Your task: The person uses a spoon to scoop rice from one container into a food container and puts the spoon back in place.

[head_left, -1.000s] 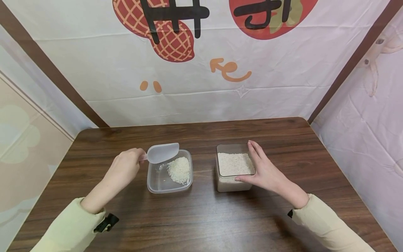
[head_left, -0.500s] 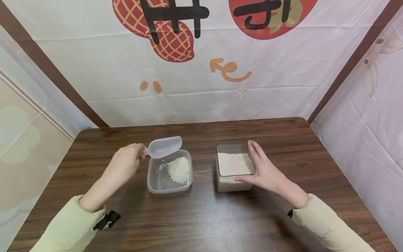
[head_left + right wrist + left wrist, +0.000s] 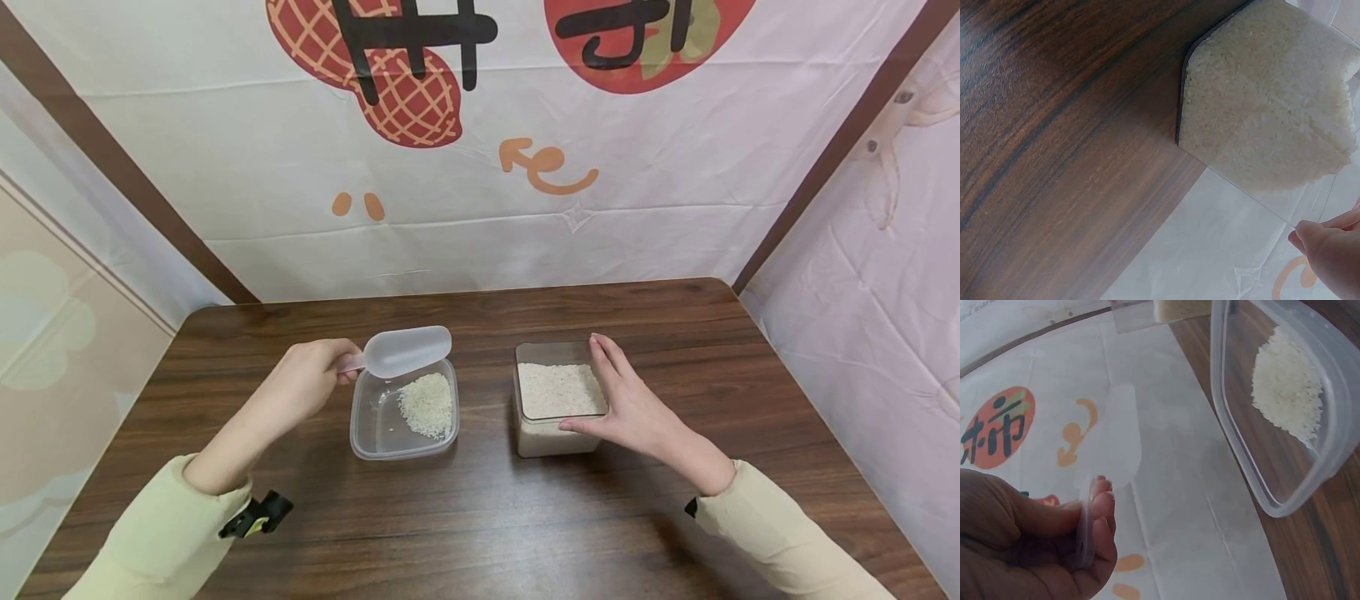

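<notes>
My left hand (image 3: 307, 383) pinches the handle of a translucent white scoop (image 3: 407, 351) between thumb and curled fingers, as the left wrist view also shows. No rice can be made out in the scoop, which hangs over the back rim of a shallow clear plastic box (image 3: 360, 433). A small heap of white rice (image 3: 427, 406) lies in that box's right half. My right hand (image 3: 637, 411) grips the right side of a taller clear container (image 3: 558, 437), thumb at the front rim and fingers at the back. Rice (image 3: 1266, 100) fills much of this container.
Both containers stand apart on a dark wood-grain table (image 3: 480, 517). Behind the table hangs a white printed cloth (image 3: 465, 250), with more cloth along the left and right sides.
From over the shallow box, the scoop has risen and then shifted right along its back rim with my left hand. My right hand and both containers stay in place.
</notes>
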`<control>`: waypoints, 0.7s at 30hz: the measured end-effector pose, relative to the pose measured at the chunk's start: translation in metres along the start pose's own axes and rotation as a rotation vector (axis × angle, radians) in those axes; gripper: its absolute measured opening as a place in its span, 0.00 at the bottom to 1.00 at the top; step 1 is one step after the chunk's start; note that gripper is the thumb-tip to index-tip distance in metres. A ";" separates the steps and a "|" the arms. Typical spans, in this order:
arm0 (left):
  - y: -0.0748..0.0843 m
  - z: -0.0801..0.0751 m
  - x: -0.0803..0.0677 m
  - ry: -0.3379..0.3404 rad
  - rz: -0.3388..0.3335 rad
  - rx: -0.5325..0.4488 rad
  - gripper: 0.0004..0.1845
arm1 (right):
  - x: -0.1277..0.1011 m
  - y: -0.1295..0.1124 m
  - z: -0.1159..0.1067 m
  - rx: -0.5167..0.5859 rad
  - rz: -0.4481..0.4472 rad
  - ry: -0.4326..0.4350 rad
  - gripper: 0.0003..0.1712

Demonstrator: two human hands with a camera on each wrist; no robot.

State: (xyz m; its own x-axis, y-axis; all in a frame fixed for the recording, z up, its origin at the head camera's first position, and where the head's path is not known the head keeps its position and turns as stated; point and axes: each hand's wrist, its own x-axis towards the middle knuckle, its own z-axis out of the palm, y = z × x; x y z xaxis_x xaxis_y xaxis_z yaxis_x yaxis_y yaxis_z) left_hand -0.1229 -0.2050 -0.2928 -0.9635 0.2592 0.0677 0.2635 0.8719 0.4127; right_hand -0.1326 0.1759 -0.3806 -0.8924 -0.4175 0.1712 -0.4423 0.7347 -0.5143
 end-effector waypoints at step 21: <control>0.026 -0.006 0.014 -0.110 -0.002 -0.104 0.08 | 0.000 -0.001 0.000 0.008 -0.005 -0.002 0.67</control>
State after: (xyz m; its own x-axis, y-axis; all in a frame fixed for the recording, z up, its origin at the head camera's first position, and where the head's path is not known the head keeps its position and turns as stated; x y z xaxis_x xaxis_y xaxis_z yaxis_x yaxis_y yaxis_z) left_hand -0.1296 -0.1815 -0.2754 -0.9513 0.3067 -0.0312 0.2498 0.8262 0.5049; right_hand -0.1319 0.1757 -0.3801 -0.8900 -0.4220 0.1724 -0.4461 0.7283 -0.5201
